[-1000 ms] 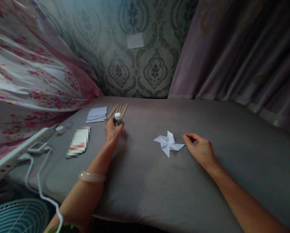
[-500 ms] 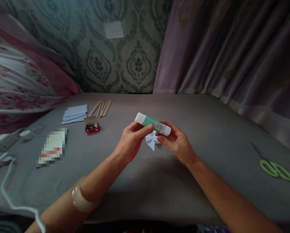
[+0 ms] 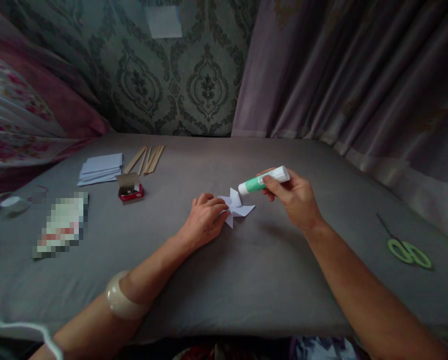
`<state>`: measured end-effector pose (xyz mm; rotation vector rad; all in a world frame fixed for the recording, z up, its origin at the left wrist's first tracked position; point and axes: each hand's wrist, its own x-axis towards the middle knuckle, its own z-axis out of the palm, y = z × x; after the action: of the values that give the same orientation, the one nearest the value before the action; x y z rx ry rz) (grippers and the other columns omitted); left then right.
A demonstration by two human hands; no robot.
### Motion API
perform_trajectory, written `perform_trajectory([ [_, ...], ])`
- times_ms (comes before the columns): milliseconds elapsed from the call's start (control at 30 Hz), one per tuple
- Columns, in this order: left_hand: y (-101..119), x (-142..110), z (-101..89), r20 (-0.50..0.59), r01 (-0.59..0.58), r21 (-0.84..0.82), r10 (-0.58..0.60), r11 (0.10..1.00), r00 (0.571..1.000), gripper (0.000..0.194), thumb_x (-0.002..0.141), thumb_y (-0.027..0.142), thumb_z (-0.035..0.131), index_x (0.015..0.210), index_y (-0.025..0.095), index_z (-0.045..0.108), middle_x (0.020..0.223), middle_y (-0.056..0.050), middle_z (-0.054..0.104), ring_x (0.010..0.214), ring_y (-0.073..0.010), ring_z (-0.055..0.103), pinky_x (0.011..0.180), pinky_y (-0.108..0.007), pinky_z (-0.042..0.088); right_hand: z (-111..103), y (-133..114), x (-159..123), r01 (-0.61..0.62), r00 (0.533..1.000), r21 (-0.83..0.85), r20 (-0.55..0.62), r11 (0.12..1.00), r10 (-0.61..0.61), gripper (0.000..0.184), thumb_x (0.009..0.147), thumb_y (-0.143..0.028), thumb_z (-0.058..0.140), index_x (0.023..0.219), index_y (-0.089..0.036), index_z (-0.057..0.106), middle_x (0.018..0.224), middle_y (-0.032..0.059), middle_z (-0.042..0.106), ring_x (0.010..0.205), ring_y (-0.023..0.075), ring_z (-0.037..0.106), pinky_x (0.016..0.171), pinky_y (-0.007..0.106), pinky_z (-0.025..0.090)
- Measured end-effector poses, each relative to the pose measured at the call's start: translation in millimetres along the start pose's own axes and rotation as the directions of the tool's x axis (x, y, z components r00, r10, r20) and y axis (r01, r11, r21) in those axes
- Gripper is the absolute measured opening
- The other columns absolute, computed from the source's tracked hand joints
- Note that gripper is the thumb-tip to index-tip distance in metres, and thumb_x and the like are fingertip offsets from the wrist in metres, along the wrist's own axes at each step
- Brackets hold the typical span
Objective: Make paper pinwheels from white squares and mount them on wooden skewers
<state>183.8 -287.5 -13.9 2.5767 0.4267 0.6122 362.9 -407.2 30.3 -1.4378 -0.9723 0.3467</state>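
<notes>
Pinched a green-and-white cylindrical glue stick between the thumb and fingers of the right grip; tilted it over the grey cloth-covered surface, with the lower white end near the upper blade of a folded white paper pinwheel; laid the left grip over the left side of the pinwheel, but could not tell whether pinching or only pressing; saw green-handled scissors well apart at right; saw a small red open-lidded box at left, near stacked white paper sheets and pale wooden sticks
</notes>
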Motion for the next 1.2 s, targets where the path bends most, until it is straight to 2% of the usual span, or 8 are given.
perform_trajectory([
  [67,1,-2,2.6,0.042,-0.04,0.108,0.036,0.993,0.998,0.028,0.09,0.033,0.045,0.093,0.022,0.07,0.102,-0.009,0.069,0.103,-0.0278,0.048,0.086,-0.044,0.033,5,-1,0,0.063,0.993,-0.124,0.108,0.99,-0.05,0.031,0.076,-0.046,0.064,0.089,-0.019,0.059,0.078,0.0028,0.064,0.065,0.0139,0.058,0.057,0.026,0.047],
  [200,6,-5,3.4,0.121,-0.078,0.196,0.055,0.977,0.991,0.03,0.092,0.031,0.041,0.091,0.021,0.069,0.096,-0.009,0.069,0.102,-0.0274,0.048,0.085,-0.044,0.03,19,4,3,0.194,0.95,-0.326,0.299,0.925,-0.093,0.031,0.078,-0.035,0.063,0.103,-0.02,0.052,0.09,0.0044,0.066,0.074,0.016,0.062,0.067,0.027,0.049],
  [367,6,-6,4.0,0.146,-0.11,0.25,0.075,0.962,0.986,0.031,0.094,0.031,0.038,0.092,0.018,0.067,0.097,-0.008,0.068,0.103,-0.027,0.047,0.085,-0.042,0.029,26,13,7,0.29,0.89,-0.437,0.45,0.851,-0.072,0.033,0.08,-0.027,0.059,0.111,-0.022,0.048,0.094,0.0037,0.067,0.075,0.0156,0.062,0.07,0.027,0.048],
  [567,5,-8,6.6,0.132,-0.123,0.272,0.09,0.954,0.987,0.029,0.094,0.03,0.038,0.092,0.019,0.065,0.098,-0.008,0.067,0.103,-0.0261,0.046,0.084,-0.041,0.028,29,13,7,0.316,0.854,-0.414,0.516,0.854,-0.066,0.029,0.082,-0.026,0.057,0.109,-0.022,0.049,0.095,0.0036,0.066,0.076,0.0151,0.062,0.07,0.026,0.046],
  [900,6,-10,6.5,0.152,-0.125,0.283,0.084,0.951,0.985,0.028,0.094,0.028,0.039,0.089,0.019,0.064,0.097,-0.006,0.066,0.103,-0.0256,0.046,0.085,-0.042,0.028,30,18,9,0.325,0.839,-0.416,0.541,0.849,-0.056,0.029,0.082,-0.026,0.057,0.109,-0.021,0.048,0.097,0.0052,0.065,0.078,0.0163,0.061,0.071,0.028,0.045],
  [1200,6,-9,6.8,0.137,-0.099,0.286,0.062,0.953,0.989,0.026,0.093,0.03,0.04,0.089,0.02,0.064,0.097,-0.005,0.067,0.102,-0.0254,0.046,0.084,-0.042,0.028,30,18,16,0.395,0.787,-0.449,0.615,0.801,-0.044,0.026,0.083,-0.026,0.056,0.107,-0.021,0.047,0.083,0.0015,0.062,0.068,0.0142,0.056,0.063,0.024,0.04],
])
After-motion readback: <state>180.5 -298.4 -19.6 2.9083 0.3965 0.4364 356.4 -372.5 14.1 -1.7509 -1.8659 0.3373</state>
